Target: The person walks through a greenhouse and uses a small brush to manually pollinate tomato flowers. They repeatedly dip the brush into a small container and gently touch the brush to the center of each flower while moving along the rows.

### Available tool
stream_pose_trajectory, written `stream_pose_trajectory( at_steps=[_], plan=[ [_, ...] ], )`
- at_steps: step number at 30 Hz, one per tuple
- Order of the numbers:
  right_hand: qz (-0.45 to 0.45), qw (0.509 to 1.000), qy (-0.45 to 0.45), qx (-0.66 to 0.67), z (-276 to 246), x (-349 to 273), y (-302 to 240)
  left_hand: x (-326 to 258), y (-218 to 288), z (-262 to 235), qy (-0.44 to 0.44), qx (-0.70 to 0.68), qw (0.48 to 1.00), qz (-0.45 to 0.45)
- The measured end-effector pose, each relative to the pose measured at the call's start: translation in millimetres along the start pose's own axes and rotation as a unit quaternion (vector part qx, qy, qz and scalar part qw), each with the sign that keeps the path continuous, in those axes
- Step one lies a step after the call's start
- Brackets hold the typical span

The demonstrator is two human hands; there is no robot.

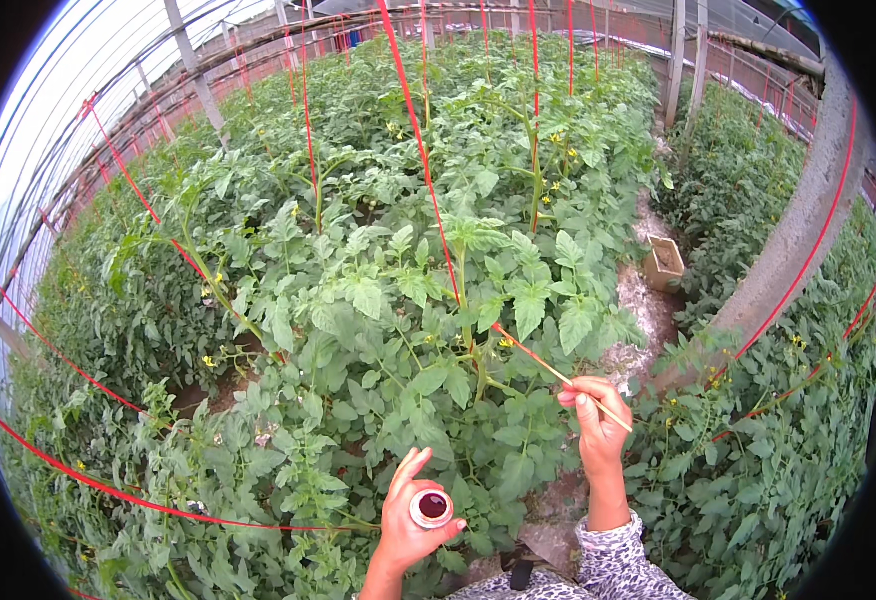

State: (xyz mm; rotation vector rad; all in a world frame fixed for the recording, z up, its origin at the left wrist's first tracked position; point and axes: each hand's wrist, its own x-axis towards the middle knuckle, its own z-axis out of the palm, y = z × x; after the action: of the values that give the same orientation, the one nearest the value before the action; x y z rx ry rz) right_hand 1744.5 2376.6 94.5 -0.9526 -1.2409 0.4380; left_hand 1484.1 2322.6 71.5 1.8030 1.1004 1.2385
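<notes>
Our left grip (410,512) clamps the dark-liquid jar (431,507), right grip (595,412) pinches the thin stick (548,368) touching yellow flowers (505,342) beyond, many blooms left

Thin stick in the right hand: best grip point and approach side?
Grip the thin stick near its lower end, where the right hand pinches it now, coming from below right. It slants up-left with its red tip in the tomato leaves, so that end is crowded; the lower end is free.

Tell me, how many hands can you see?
2. The left hand holds a small open jar low in the middle; the right hand holds a thin stick toward the tomato plants.
</notes>
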Motion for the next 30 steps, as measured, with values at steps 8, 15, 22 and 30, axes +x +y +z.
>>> stream_pose_trajectory(
  at_steps=[8, 15, 22, 30],
  plan=[
    [-0.023, 0.999, -0.03, -0.027, -11, -12, -20, 30, -8, 0, 0.016, 0.032, 0.998, 0.045],
    [-0.03, 0.999, -0.021, 0.005, -13, -17, -31, 41, -21, 6, 0.004, 0.02, 1.0, 0.003],
    [-0.064, 0.99, -0.107, -0.061, 14, -21, -38, 37, -29, 12, -0.004, 0.007, 1.0, -0.004],
    [-0.133, 0.971, -0.13, -0.152, 40, -4, -11, 39, -38, 15, 0.007, 0.022, 0.999, -0.038]
  ],
)
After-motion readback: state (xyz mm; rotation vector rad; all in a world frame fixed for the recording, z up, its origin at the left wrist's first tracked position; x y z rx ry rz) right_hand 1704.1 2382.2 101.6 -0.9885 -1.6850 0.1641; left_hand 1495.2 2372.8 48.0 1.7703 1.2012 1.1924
